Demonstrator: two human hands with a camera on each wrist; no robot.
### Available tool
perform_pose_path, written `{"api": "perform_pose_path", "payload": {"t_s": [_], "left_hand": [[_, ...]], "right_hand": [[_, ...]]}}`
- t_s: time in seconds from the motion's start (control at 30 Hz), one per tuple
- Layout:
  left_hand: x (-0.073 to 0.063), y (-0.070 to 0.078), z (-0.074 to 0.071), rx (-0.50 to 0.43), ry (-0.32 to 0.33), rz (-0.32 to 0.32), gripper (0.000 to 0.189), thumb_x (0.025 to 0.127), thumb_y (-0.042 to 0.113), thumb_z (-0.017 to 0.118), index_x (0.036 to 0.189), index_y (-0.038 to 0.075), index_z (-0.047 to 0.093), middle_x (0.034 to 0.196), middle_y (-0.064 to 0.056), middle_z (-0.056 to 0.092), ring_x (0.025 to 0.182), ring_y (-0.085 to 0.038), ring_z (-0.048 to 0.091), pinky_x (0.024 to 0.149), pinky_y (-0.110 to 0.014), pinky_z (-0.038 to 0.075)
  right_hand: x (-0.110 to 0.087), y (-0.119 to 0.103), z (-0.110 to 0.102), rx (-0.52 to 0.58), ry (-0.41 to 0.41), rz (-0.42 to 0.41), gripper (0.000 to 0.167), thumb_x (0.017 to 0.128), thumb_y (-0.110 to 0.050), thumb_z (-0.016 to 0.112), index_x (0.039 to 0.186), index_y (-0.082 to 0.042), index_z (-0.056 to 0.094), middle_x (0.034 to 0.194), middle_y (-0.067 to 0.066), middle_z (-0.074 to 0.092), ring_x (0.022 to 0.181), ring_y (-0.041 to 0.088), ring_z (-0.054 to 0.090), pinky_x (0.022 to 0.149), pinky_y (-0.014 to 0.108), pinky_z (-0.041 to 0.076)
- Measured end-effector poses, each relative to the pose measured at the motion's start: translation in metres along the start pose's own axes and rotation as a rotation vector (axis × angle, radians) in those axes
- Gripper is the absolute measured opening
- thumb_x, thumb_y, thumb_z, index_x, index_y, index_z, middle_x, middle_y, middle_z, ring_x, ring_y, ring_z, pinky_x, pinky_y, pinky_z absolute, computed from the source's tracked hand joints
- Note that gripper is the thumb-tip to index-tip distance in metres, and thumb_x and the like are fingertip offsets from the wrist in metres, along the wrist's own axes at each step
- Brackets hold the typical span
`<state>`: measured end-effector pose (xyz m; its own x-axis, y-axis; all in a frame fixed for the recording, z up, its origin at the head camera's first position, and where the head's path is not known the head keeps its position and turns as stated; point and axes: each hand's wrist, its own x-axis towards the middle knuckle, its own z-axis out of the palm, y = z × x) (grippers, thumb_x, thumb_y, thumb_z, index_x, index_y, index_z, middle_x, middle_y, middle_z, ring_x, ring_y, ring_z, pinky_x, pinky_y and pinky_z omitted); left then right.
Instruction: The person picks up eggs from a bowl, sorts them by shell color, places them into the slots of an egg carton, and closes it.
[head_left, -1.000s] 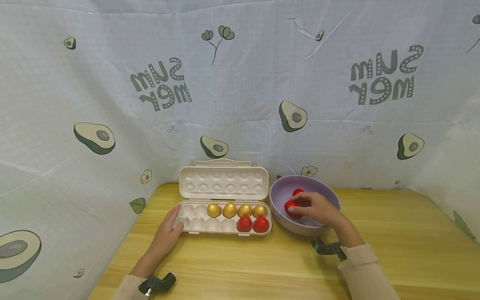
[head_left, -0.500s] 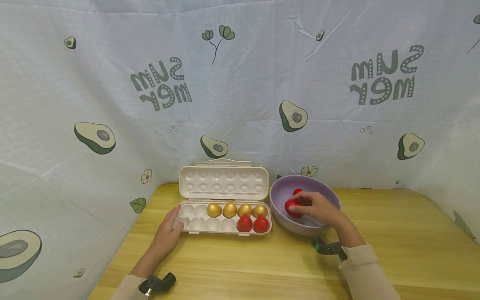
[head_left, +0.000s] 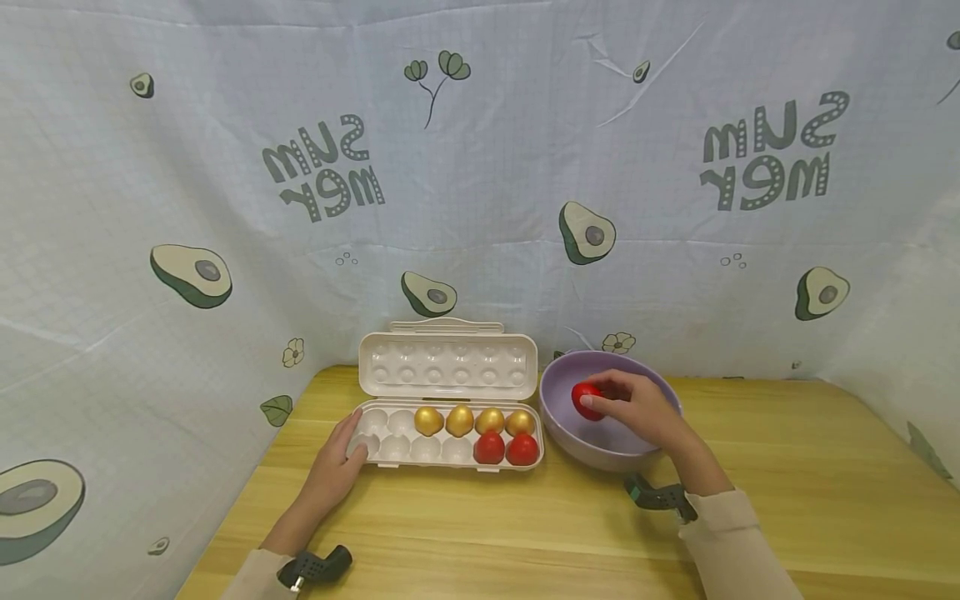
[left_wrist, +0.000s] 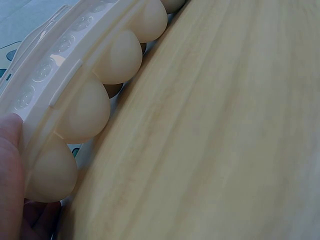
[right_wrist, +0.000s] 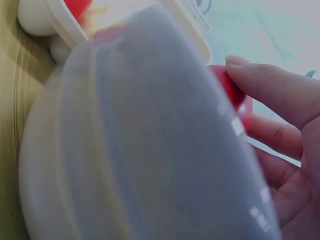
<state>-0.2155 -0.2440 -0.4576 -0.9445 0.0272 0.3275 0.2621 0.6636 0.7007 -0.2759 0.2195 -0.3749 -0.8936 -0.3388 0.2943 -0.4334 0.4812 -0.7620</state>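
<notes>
My right hand [head_left: 637, 408] holds a red egg [head_left: 587, 401] between thumb and fingers over the purple bowl [head_left: 551, 417]. In the right wrist view the bowl's outer wall [right_wrist: 150, 130] covers part of the red egg [right_wrist: 227, 82]. At the left end of the cream egg carton [head_left: 447, 367], my left hand [head_left: 333, 467] grips the edge. In the left wrist view its thumb [left_wrist: 11, 127] lies on the rim, with fingers below. The carton's lid stands open. Gold eggs [head_left: 459, 420] fill part of the back row, and two red eggs [head_left: 506, 448] sit at the front right.
The wooden table [head_left: 480, 533] extends in front of the carton and right of the bowl. A cloth with avocado prints [head_left: 480, 183] hangs behind and along the left side. A dark camera [head_left: 315, 567] is strapped to my left wrist, another [head_left: 656, 493] to my right.
My right hand has risen slightly with the red egg, toward the bowl's back. The second red egg seen behind it earlier is now out of sight. My left hand and the carton stay put.
</notes>
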Motion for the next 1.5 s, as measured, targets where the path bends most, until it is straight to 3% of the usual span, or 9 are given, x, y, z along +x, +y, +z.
{"api": "perform_pose_path", "payload": {"t_s": [0.6,0.93,1.17,1.5], "left_hand": [[0.000,-0.002,0.001,0.006,-0.001,-0.010,0.058,0.093,0.010,0.046,0.148,-0.004,0.031,0.149,-0.027,0.033,0.136,-0.046,0.032,0.110,-0.058,0.026],[0.001,-0.001,0.000,-0.013,-0.018,-0.035,0.060,0.094,0.010,0.047,0.149,-0.002,0.029,0.150,-0.026,0.031,0.138,-0.045,0.029,0.112,-0.057,0.024],[0.000,0.001,0.000,-0.027,-0.015,-0.032,0.060,0.094,0.010,0.047,0.149,-0.003,0.029,0.150,-0.026,0.031,0.138,-0.045,0.028,0.112,-0.057,0.024],[0.000,0.001,0.000,-0.013,-0.003,-0.024,0.059,0.094,0.011,0.047,0.149,-0.003,0.029,0.150,-0.026,0.031,0.137,-0.045,0.030,0.111,-0.057,0.025]], "right_hand": [[0.002,-0.025,0.011,-0.017,0.026,-0.014,0.038,0.083,-0.024,0.076,0.116,-0.008,0.067,0.106,0.008,0.069,0.094,0.023,0.064,0.075,0.019,0.054],[0.006,-0.028,0.021,0.001,0.048,-0.034,0.033,0.085,-0.009,0.073,0.115,0.000,0.065,0.104,0.014,0.069,0.090,0.027,0.065,0.074,0.020,0.055],[0.007,-0.038,0.028,0.039,0.046,-0.049,0.032,0.085,-0.019,0.074,0.113,-0.005,0.067,0.102,0.007,0.070,0.087,0.018,0.067,0.074,0.021,0.055],[0.008,-0.045,0.042,0.095,0.039,-0.061,0.040,0.084,-0.020,0.075,0.119,-0.005,0.064,0.106,0.011,0.069,0.090,0.025,0.069,0.074,0.023,0.057]]}}
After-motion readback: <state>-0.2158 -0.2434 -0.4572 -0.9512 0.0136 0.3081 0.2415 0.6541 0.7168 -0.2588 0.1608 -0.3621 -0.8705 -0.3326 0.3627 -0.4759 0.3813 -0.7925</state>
